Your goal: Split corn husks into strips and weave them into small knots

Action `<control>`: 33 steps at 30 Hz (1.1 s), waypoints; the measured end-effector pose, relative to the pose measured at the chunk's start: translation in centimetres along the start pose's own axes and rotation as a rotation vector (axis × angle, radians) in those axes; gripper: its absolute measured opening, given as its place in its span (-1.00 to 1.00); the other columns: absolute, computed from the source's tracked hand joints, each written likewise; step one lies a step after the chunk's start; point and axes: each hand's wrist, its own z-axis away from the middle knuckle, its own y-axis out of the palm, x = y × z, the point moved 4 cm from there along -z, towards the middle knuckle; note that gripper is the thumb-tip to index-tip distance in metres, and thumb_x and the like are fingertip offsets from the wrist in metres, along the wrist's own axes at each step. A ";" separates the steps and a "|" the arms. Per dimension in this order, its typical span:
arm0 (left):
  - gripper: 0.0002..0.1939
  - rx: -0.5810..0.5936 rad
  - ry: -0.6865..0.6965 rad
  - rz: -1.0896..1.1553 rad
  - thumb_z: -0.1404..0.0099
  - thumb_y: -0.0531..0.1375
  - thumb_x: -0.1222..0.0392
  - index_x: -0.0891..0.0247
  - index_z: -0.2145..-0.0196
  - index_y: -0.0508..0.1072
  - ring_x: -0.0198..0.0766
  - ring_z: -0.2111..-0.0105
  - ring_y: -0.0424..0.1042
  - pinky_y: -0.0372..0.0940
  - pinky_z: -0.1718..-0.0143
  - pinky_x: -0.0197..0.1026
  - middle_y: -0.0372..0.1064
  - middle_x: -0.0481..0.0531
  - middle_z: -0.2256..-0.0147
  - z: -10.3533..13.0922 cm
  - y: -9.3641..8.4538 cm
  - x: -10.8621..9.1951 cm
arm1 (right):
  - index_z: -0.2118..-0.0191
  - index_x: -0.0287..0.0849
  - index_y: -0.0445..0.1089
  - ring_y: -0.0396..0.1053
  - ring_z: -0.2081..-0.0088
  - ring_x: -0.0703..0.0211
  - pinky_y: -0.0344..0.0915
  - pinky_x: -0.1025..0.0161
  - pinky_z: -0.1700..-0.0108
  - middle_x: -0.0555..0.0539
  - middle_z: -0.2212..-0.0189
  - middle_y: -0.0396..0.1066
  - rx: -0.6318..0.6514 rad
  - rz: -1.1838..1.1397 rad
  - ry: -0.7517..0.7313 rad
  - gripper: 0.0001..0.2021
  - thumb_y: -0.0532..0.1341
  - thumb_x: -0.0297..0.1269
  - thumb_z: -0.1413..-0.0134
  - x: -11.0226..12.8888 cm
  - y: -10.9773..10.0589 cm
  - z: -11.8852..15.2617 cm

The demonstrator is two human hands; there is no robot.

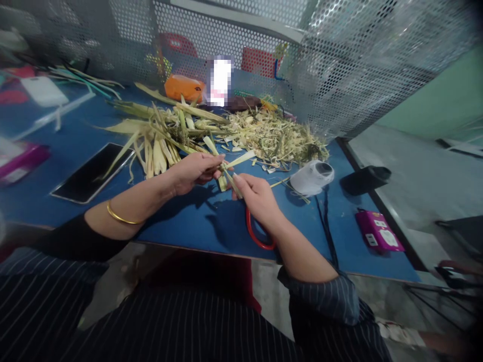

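My left hand (pixel 196 172) pinches a small bundle of pale green husk strips (pixel 241 159) above the blue table (pixel 181 223). From the other side my right hand (pixel 256 197) is closed on the lower end of the same strips, with thumb and fingers together. Several strip ends stick out between the two hands. Below my right hand a red loop handle (pixel 260 245), like that of scissors, lies partly hidden. Just beyond my left hand spreads a heap of long dry husks (pixel 160 151), and to its right a pile of shredded trimmings (pixel 279 134).
A dark-screened phone (pixel 94 173) lies on the left. On the right are a white wrapped roll (pixel 311 177), a black cylinder (pixel 364 180) and a purple packet (pixel 378 232). An orange pouch (pixel 184 88) sits at the back, before a perforated metal panel (pixel 264 35).
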 end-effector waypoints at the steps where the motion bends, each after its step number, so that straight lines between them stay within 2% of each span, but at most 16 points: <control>1: -0.56 0.010 0.006 0.004 -0.20 0.20 -0.15 0.29 0.59 0.39 -0.50 0.71 -0.10 -0.27 0.66 -0.27 0.16 -0.04 0.64 0.0 -0.1 0.0 | 0.48 -0.15 0.37 0.26 0.49 0.26 0.15 0.29 0.37 0.01 0.57 0.35 -0.006 -0.150 0.067 -0.58 0.05 0.05 -0.22 -0.5 -0.1 -0.3; 3: -0.54 0.028 0.002 -0.002 -0.22 0.17 -0.18 0.29 0.56 0.41 -0.50 0.71 -0.10 -0.29 0.65 -0.27 0.18 -0.03 0.62 0.0 0.0 0.1 | 0.42 -0.17 0.42 0.28 0.50 0.28 0.19 0.30 0.39 0.00 0.53 0.37 -0.045 -0.431 0.195 -0.59 0.18 0.13 -0.07 -1.4 -0.2 -0.7; 5: -0.55 0.046 -0.015 -0.040 -0.21 0.17 -0.18 0.30 0.52 0.45 -0.50 0.71 -0.11 -0.29 0.65 -0.28 0.18 -0.04 0.63 0.0 0.4 0.3 | 0.35 -0.18 0.45 0.25 0.54 0.33 0.19 0.33 0.44 0.03 0.54 0.35 -0.092 -0.657 0.264 -0.62 0.32 0.08 0.08 -2.0 -0.2 -1.1; 7: -0.58 0.046 0.000 -0.106 -0.18 0.21 -0.16 0.31 0.50 0.47 -0.48 0.69 -0.06 -0.23 0.64 -0.29 0.18 -0.06 0.64 0.2 0.8 0.5 | 0.35 -0.18 0.46 0.20 0.57 0.37 0.17 0.35 0.48 0.07 0.57 0.32 -0.123 -0.789 0.272 -0.65 0.38 0.00 0.16 -2.2 -0.1 -1.3; 10: -0.67 0.054 0.075 -0.191 -0.11 0.31 -0.06 0.32 0.46 0.53 -0.45 0.62 0.09 -0.04 0.58 -0.32 0.26 -0.07 0.62 0.3 1.4 0.8 | 0.41 -0.20 0.47 0.19 0.60 0.39 0.16 0.37 0.52 0.08 0.62 0.31 -0.157 -0.844 0.278 -0.69 0.39 -0.05 0.16 -2.3 0.2 -1.3; 14: -0.74 0.140 0.121 -0.191 -0.09 0.32 0.03 0.31 0.40 0.59 -0.33 0.40 0.34 0.19 0.32 -0.28 0.47 0.03 0.42 0.2 1.9 1.2 | 0.49 -0.21 0.45 0.18 0.64 0.41 0.11 0.37 0.57 0.08 0.67 0.29 -0.234 -0.844 0.306 -0.74 0.40 -0.12 0.19 -2.8 0.5 -1.1; 18: -0.74 0.162 0.118 -0.285 -0.10 0.30 0.04 0.33 0.42 0.60 -0.26 0.36 0.39 0.22 0.24 -0.22 0.50 0.07 0.41 0.2 1.7 1.4 | 0.51 -0.19 0.44 0.17 0.64 0.38 0.12 0.34 0.55 0.08 0.67 0.28 -0.237 -0.734 0.257 -0.77 0.33 -0.12 0.09 -3.0 0.2 -1.2; 20: -0.73 0.164 0.117 -0.328 -0.11 0.29 0.03 0.33 0.42 0.60 -0.25 0.36 0.38 0.21 0.25 -0.21 0.50 0.08 0.41 0.3 1.7 1.3 | 0.48 -0.17 0.45 0.22 0.59 0.32 0.19 0.30 0.48 0.06 0.63 0.31 -0.248 -0.505 0.149 -0.79 0.29 -0.13 0.02 -2.7 -0.7 -1.4; 23: -0.68 0.180 0.103 -0.367 -0.14 0.27 -0.01 0.33 0.36 0.61 -0.28 0.41 0.34 0.18 0.32 -0.24 0.49 0.05 0.43 0.6 2.0 1.3 | 0.28 -0.13 0.52 0.37 0.32 0.17 0.28 0.21 0.23 -0.04 0.39 0.45 -0.341 -0.037 -0.116 -0.81 0.27 -0.16 -0.04 -1.4 -2.2 -1.3; 26: -0.62 0.190 0.111 -0.444 -0.20 0.19 -0.05 0.35 0.35 0.61 -0.35 0.55 0.20 0.07 0.48 -0.28 0.34 -0.02 0.58 0.7 2.4 1.4 | 0.21 -0.08 0.53 0.37 0.13 0.07 0.21 0.09 -0.01 -0.08 0.24 0.48 -0.342 0.266 -0.257 -0.79 0.26 -0.14 -0.07 -0.3 -2.5 -1.0; 29: -0.62 0.198 0.141 -0.521 -0.22 0.16 -0.04 0.34 0.37 0.61 -0.37 0.57 0.13 0.01 0.51 -0.29 0.27 -0.05 0.61 0.6 2.8 1.6 | 0.40 -0.11 0.53 0.39 0.22 0.12 0.18 0.08 -0.02 -0.04 0.37 0.49 -0.211 0.240 -0.261 -0.86 0.28 -0.18 -0.04 0.1 -1.8 -1.0; 33: -0.62 0.200 0.120 -0.588 -0.20 0.17 -0.05 0.33 0.33 0.62 -0.39 0.57 0.08 -0.03 0.51 -0.30 0.24 -0.08 0.61 0.6 2.9 1.9 | 0.52 -0.16 0.42 0.31 0.43 0.25 0.24 0.23 0.24 0.04 0.54 0.38 -0.131 -0.138 -0.090 -0.83 0.29 -0.22 0.00 -0.7 -0.9 -1.2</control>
